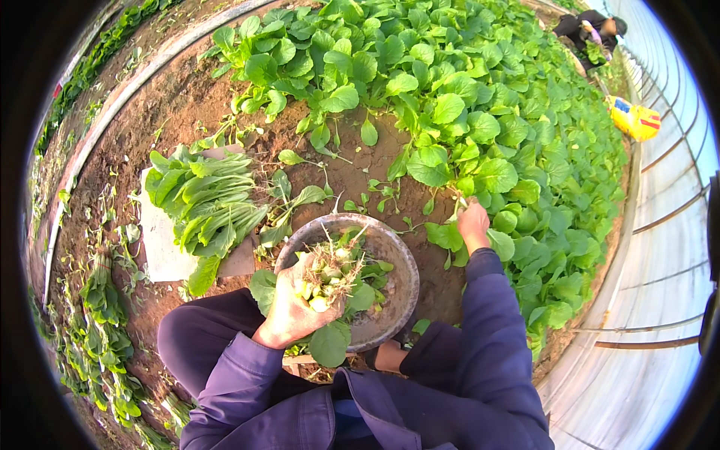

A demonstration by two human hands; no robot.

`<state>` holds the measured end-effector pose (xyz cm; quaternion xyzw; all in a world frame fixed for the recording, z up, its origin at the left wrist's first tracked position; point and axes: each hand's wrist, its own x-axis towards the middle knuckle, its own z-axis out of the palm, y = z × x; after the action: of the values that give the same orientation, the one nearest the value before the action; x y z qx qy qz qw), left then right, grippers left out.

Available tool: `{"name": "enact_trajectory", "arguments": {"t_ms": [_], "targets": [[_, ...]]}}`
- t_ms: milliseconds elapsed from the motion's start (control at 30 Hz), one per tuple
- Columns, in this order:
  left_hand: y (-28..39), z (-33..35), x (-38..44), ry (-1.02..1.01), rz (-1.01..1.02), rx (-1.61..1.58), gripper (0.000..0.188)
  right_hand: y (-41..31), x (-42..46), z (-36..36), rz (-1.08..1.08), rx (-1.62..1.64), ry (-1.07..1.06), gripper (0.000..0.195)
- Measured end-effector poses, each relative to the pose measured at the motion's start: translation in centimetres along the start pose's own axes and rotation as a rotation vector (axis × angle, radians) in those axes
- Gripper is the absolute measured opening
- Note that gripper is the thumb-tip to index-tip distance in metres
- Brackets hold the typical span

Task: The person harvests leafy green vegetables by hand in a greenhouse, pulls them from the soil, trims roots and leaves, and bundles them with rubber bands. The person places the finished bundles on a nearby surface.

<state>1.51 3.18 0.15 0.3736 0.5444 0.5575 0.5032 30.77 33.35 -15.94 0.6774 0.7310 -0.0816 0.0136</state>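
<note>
My left hand [291, 312] grips a bunch of leafy greens [332, 270], its pale stem ends and fine roots turned up and the leaves hanging below. The bunch is above a round, worn basin [406, 256] between my knees, which has loose leaves in it. Out to the right, my right hand [474, 222] is closed around the stem base of a green plant [447, 233] at the bed's edge; whether its roots are still in the soil cannot be told. Left of the basin, a pile of picked greens [202, 197] lies on a pale board [163, 247].
Dense leafy greens [495, 124] fill the bed ahead and right. Several tied bundles [104, 292] lie on soil at the left. A plastic-film wall [635, 270] curves along the right, with a yellow bag [635, 119] near it. Another person [588, 36] crouches at the far right.
</note>
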Motion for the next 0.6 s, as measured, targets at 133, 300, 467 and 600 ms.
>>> {"name": "enact_trajectory", "arguments": {"t_ms": [133, 300, 467, 600], "targets": [[0.2, 0.5, -0.4, 0.061, -0.004, -0.048, 0.045, 0.9, 0.3, -1.3, -0.175, 0.412, 0.034, 0.039], [-0.8, -0.3, -1.3, 0.064, 0.029, -0.113, 0.050, -3.9, -3.2, -6.7, -0.446, 0.997, -0.116, 0.033], [-1.3, -0.2, -1.7, 0.015, 0.070, -0.210, 0.056, -9.1, -9.5, -12.1, -0.548, 1.021, -0.059, 0.018], [-0.6, -0.2, -2.3, -0.096, 0.128, -0.247, 0.069, -14.1, -15.7, -13.7, -0.609, 1.410, -0.259, 0.016]]}}
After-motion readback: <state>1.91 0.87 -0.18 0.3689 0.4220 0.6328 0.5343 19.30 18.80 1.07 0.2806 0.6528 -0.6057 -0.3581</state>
